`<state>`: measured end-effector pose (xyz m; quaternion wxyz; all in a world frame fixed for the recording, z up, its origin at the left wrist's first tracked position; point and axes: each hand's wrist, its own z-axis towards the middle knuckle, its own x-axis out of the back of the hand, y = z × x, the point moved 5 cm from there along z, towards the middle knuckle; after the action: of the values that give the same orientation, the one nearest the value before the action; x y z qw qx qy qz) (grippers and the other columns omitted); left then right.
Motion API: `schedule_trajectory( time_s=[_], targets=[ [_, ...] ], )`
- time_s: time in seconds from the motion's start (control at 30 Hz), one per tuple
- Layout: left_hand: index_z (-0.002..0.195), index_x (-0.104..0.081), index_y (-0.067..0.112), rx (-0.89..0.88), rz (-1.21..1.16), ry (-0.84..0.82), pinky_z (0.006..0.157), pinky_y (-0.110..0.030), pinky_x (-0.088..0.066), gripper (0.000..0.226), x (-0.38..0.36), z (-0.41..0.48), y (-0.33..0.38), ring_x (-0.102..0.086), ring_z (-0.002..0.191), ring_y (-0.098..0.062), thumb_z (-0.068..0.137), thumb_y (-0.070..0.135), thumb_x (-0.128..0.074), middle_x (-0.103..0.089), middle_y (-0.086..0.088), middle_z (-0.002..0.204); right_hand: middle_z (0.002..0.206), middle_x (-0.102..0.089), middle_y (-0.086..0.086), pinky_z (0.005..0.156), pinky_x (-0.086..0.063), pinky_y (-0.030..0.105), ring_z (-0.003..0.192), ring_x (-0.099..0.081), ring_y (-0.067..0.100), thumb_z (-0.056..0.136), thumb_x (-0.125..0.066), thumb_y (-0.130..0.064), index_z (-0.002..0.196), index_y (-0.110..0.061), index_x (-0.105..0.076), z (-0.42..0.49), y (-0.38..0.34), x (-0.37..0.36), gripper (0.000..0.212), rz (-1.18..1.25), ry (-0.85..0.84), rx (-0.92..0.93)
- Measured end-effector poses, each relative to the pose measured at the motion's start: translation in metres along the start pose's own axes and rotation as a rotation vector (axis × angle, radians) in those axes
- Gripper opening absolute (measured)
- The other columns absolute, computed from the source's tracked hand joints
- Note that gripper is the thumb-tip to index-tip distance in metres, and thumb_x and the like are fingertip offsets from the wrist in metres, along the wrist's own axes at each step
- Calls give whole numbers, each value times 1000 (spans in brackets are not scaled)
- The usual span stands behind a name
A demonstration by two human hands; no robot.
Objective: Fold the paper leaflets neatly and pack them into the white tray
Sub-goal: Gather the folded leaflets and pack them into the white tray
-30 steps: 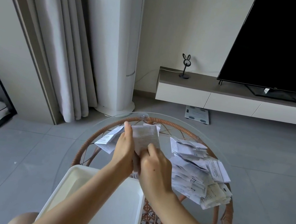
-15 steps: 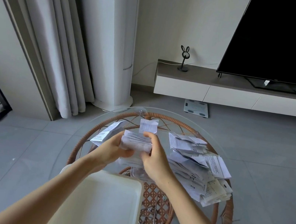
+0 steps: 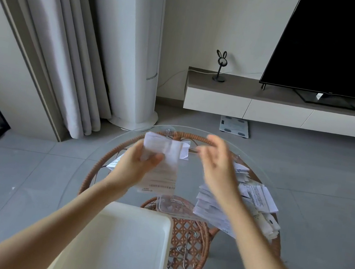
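- One leaflet (image 3: 161, 173) is up in the middle of the frame, above the glass table (image 3: 189, 182). The left hand (image 3: 133, 169) pinches it between thumb and curled fingers near its upper left corner, and the sheet hangs down half unfolded.
- The right hand (image 3: 219, 171), right of centre, is blurred. Its fingers look spread and appear to hold nothing, apart from the sheet.
- The step in hand is probably folding this sheet. To do it well, the free hand should take the hanging lower edge and bring it up to meet the top edge. Square the corners before pressing, then run a finger along the crease on the flat glass.
- Creasing in mid-air risks a skewed fold, since thin paper bends wherever it likes.
- Keep the folded size narrower than the tray so the pieces stack flat.
- The white tray (image 3: 136, 211) sits at the lower centre, nearest the camera. Its visible floor shows no leaflets, though the left forearm covers part of it and the frame cuts off its near end.
- Most leaflets lie in a loose pile (image 3: 257, 197) on the glass at centre right, beside the tray and outside it.
- Another sheet (image 3: 112, 164) peeks out just left of the left wrist.
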<state>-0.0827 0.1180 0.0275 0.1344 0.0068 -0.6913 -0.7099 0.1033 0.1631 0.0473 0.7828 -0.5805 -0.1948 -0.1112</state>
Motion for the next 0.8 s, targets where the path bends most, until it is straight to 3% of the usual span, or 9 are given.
schedule_trajectory(
  time_s=[0.07,0.13,0.2,0.27,0.37,0.47,0.63,0.73,0.8],
  targets=[
    [109,-60,12,100,-126,59,66,-30,-52,17,6,3,-1,-66,82,-18,92,15,-62,-70,-4,94,132,-56,-5,89,-42,26,116,-54,18,93,-56,-20,137,-25,-43,28,23,39,47,-527,-32,-24],
    [109,-61,10,172,-181,102,66,-32,-53,17,9,7,0,-67,81,-19,93,13,-61,-70,-4,93,144,-46,-6,111,-24,35,133,-39,18,88,-63,-23,139,-29,-44,50,52,52,54,-940,-319,-53],
    [109,-61,11,226,-233,129,68,-34,-54,15,7,13,0,-67,83,-20,93,12,-60,-71,-5,96,147,-43,-5,117,-8,43,138,-33,18,85,-65,-31,140,-30,-43,64,77,45,60,-1084,-595,-65],
    [109,-60,11,267,-252,149,71,-37,-56,16,4,16,-1,-68,87,-22,93,12,-60,-70,-8,100,139,-51,-3,116,-13,46,129,-44,20,88,-62,-33,134,-26,-51,71,91,37,48,-1148,-673,-47],
    [111,-59,8,323,-276,177,70,-42,-57,18,0,22,-4,-69,91,-27,94,10,-59,-70,-12,102,110,-66,3,86,-44,34,97,-58,23,93,-46,-16,109,-20,-65,82,90,37,25,-1150,-539,45],
    [112,-59,6,364,-284,211,70,-42,-57,19,-5,26,-8,-68,92,-29,93,7,-59,-69,-14,103,81,-60,6,53,-31,29,73,-49,28,91,-43,-6,83,-19,-55,83,74,47,19,-1219,-372,172],
    [101,-59,7,374,-244,231,68,-37,-58,8,-21,28,-5,-67,81,-25,94,4,-56,-68,-12,94,53,-46,21,48,-16,31,52,-31,24,85,-47,1,62,0,-48,82,33,86,23,-642,182,195],
    [104,-59,10,371,-184,250,69,-38,-58,10,-29,26,-1,-67,83,-24,95,8,-56,-68,-9,96,56,-47,25,49,-14,29,52,-29,17,85,-46,0,59,7,-47,66,-4,89,27,-436,174,151],
    [107,-57,13,345,-133,265,71,-38,-57,12,-35,26,1,-66,86,-23,95,11,-55,-68,-6,98,48,-38,13,46,-13,29,48,-25,15,84,-48,-1,51,-4,-38,46,-34,76,34,-513,151,171]
  ],
)
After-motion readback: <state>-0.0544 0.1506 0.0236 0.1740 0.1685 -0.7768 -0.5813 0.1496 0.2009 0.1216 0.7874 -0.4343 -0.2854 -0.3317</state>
